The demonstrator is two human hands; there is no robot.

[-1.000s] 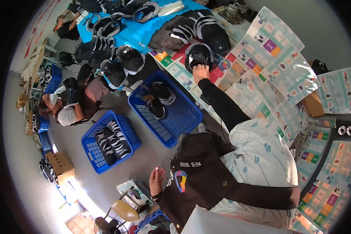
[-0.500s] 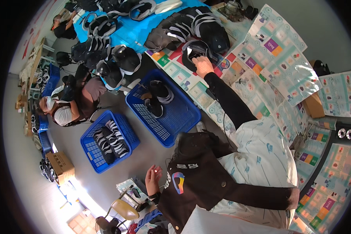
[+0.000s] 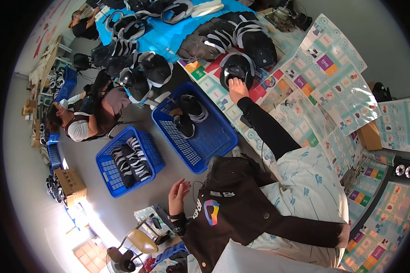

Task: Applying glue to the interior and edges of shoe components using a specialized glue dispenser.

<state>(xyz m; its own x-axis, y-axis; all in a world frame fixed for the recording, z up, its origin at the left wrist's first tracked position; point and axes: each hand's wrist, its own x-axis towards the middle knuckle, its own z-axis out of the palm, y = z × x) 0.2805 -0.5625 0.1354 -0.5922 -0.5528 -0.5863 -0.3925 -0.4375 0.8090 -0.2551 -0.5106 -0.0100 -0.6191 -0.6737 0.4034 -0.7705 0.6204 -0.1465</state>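
Observation:
My right hand (image 3: 238,89) reaches out to the work table at the upper middle. Its fingers are bent over the near edge of a rounded black shoe upper (image 3: 237,68) with a pale rim, and what the fingertips grip is partly hidden. Just behind and to the right is an overlapping stack of black and grey uppers (image 3: 223,32). Lower and to the left, my left hand (image 3: 178,195) hangs in the air beside my brown apron (image 3: 232,200). Its fingers are loosely bent and apart, with nothing visible in them.
A blue basket (image 3: 214,144) with a few uppers stands left of the table; another blue basket (image 3: 108,175) holds striped rows. A blue cloth (image 3: 157,34) lies beneath more uppers. Two people (image 3: 79,123) sit at the left. A lamp (image 3: 141,241) stands at the lower left.
The upper under my right hand has turned, its rounded side now facing away. My left hand's fingers have spread from a closer pinch. The whole view has shifted slightly.

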